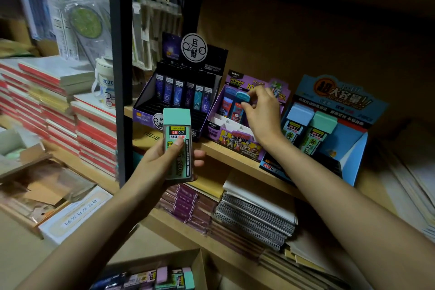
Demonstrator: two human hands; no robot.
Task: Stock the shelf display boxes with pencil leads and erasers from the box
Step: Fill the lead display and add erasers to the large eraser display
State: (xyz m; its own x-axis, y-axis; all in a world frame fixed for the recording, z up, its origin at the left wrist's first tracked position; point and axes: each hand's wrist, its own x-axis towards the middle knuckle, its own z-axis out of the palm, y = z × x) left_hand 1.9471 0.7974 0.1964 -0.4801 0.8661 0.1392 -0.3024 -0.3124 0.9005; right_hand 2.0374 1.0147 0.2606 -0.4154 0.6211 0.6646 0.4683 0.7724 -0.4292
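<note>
A: How much is left?
B: Plenty. The cardboard box [199, 266] nearest holds many lead cases [164, 278]. The left hand [162, 165] grips a mint 2B lead case [177, 146], not yet shelved.
A: And on the shelf [235, 160]?
B: The right hand [263, 115] has its fingers [255, 92] pinching a teal-capped case [242, 97] in the purple display box [237, 142]. The blue display box [350, 148] beside it holds only two.

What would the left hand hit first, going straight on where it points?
Probably the black display box, just beyond the green lead case that the left hand holds; depth is hard to judge.
</note>
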